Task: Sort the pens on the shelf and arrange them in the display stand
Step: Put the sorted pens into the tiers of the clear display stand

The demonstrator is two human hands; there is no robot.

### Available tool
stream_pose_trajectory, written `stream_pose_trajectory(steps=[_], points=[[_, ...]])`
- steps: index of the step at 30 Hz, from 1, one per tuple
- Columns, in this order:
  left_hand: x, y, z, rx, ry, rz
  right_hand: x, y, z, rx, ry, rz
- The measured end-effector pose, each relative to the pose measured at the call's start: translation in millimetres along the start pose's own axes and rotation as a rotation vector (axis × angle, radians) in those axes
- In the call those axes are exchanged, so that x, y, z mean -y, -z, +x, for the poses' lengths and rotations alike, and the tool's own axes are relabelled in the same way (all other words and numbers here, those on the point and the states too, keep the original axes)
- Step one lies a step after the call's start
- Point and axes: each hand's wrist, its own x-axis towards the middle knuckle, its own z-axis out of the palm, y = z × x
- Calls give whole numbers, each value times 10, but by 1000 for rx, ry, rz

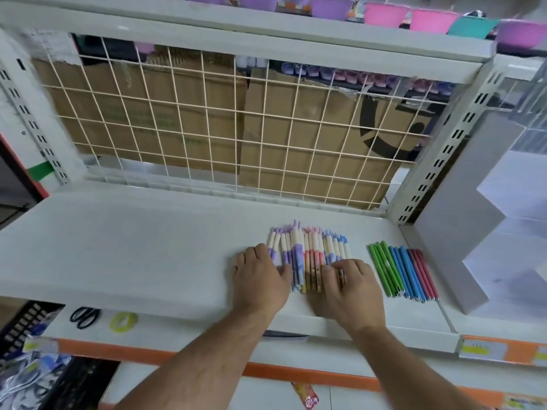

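Lying lowest: black scissors (84,317) and a yellow tape roll (123,321) are seen on a lower ledge, nearer than the patterned pens (307,250) and well to their left.
Left grip (260,279): it is laid palm-down with the fingers straight and apart. Nothing is clasped, and the thumb is set against the left side of the patterned pens.
Right grip (349,288): it is laid palm-down over the near right part of the patterned pens. The fingers are almost straight and pressed on top, and nothing is enclosed.
Patterned pens: a tight side-by-side row is laid on the white shelf (133,247) near its front edge. Lilac ones are at the left, reddish ones in the middle and blue ones at the right.
Plain pens (402,269): a second row of green, blue and red is laid just right of the patterned pens, apart from them and untouched.
Display stand (455,226): a white stepped stand with a grey side is stood farther right of the patterned pens.
Wire grid (207,128): it is set upright behind the patterned pens, and cardboard boxes (189,113) are seen through it.
Tubs (384,14): pink and purple ones are ranged high above the patterned pens, farthest off.
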Motion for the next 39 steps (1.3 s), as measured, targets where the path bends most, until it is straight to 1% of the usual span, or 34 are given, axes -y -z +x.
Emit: stream_pose_trajectory(steps=[4, 11, 18, 25, 28, 31, 34, 37, 39], points=[[0, 14, -5, 30, 44, 41, -5, 9, -5, 13, -11, 3], [-3, -37, -4, 28, 66, 136, -30, 8, -3, 13, -6, 5], [8, -88, -3, -24, 88, 187, -59, -23, -4, -16, -4, -7], [8, -111, -5, -42, 58, 228, -53, -37, -8, -2, -36, 2], [2, -86, -11, -16, 43, 258, -51, -37, -7, -8, -43, 9], [0, -45, -15, 26, 32, 233, -41, -30, -10, -6, -53, 6], [-8, -6, -10, 73, 68, 191, -29, -31, -9, -13, -44, -9], [11, 8, -4, 22, 20, 49, -34, -26, -9, -35, -24, -14], [18, 33, -18, 31, 20, -102, -20, -14, -18, -51, 0, -18]])
